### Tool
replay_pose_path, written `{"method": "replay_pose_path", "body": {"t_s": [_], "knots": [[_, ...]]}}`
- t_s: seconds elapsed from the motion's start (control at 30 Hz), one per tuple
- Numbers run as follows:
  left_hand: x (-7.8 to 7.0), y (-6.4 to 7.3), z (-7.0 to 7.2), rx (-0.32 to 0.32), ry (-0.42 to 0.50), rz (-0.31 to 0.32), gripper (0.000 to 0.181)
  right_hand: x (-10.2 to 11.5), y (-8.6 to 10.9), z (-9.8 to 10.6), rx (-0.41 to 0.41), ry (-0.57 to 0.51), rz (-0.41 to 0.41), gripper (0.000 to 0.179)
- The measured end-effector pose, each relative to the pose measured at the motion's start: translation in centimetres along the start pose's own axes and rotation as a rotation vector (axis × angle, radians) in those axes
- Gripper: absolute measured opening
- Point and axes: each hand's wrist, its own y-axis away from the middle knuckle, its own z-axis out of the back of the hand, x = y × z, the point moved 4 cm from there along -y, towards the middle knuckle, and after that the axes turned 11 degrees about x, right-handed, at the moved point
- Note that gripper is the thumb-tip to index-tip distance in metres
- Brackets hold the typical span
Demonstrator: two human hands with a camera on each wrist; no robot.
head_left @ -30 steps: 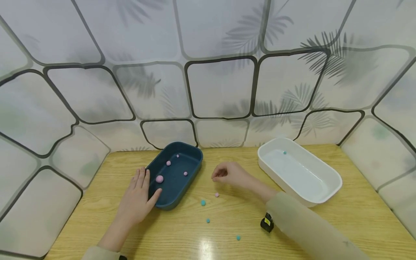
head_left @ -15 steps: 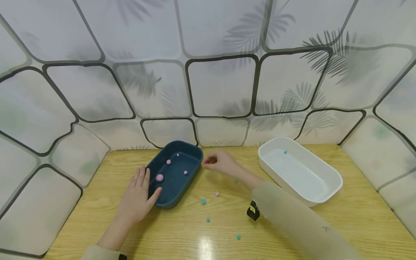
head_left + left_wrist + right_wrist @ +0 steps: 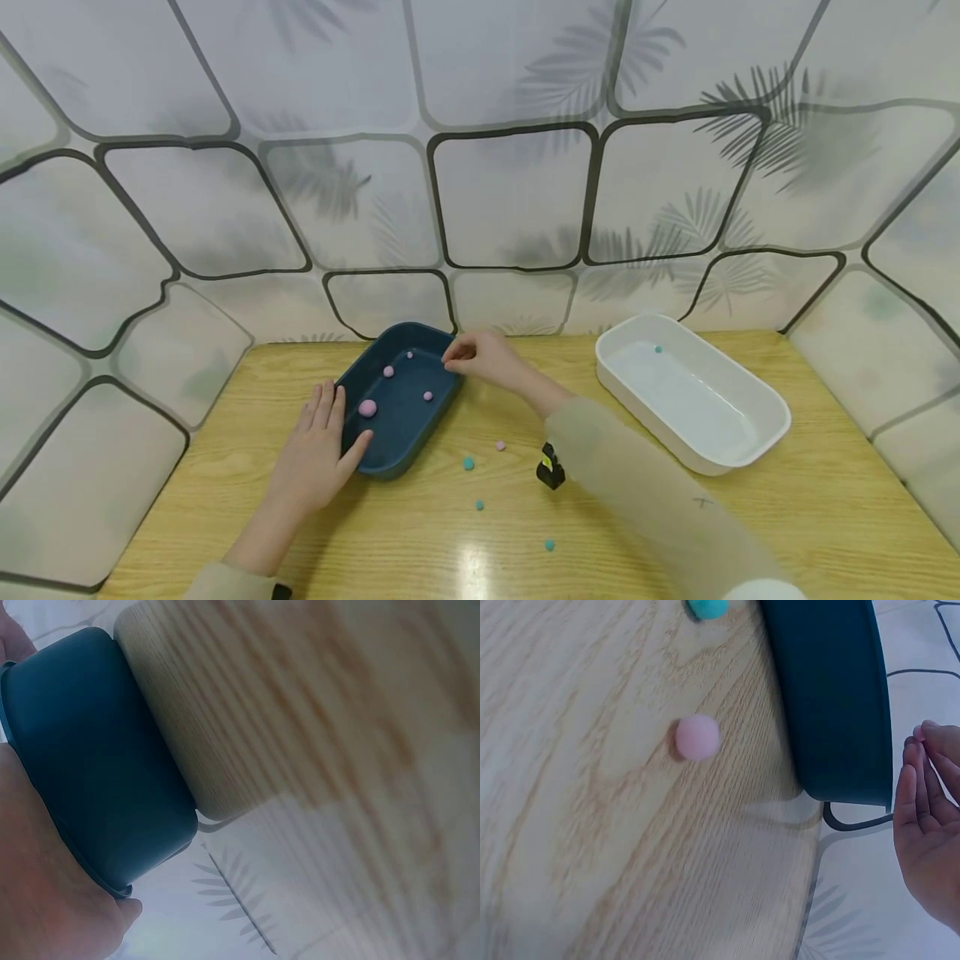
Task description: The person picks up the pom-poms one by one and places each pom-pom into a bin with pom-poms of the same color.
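Over the back right corner of the dark blue tray, my right hand pinches a small pink pompom between thumb and fingertips. In the head view that pompom is hidden by the fingers. My left hand rests on the tray's left rim, fingers straight and thumb spread near the front end. Inside the tray lie several pink pompoms, the largest pompom close to the left wall. A pink pompom and a teal pompom lie on the wooden table to the tray's right.
To the right stands a white tray holding one teal pompom. Two more teal pompoms, a nearer pompom and a smaller pompom, lie toward the front. A patterned curtain rises behind the table.
My right hand has moved left and away from me, from the table between the trays to above the blue tray's back right corner. My left hand has stayed on the rim.
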Motion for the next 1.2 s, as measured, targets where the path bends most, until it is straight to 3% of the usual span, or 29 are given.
{"method": "replay_pose_path", "body": {"t_s": [0.4,0.9,1.2], "knots": [[-0.2,0.1,0.3,0.002,-0.002,-0.004,0.083,-0.2,-1.7,-0.5,-0.064,-0.048,-0.07,0.013],[-0.2,0.1,0.2,0.012,0.012,0.003,0.083,0.1,-1.8,-0.6,-0.184,-0.065,-0.165,0.01],[0.0,0.1,0.0,0.016,0.019,0.003,0.084,0.1,-1.8,-0.9,-0.216,-0.068,-0.229,0.007]]}}
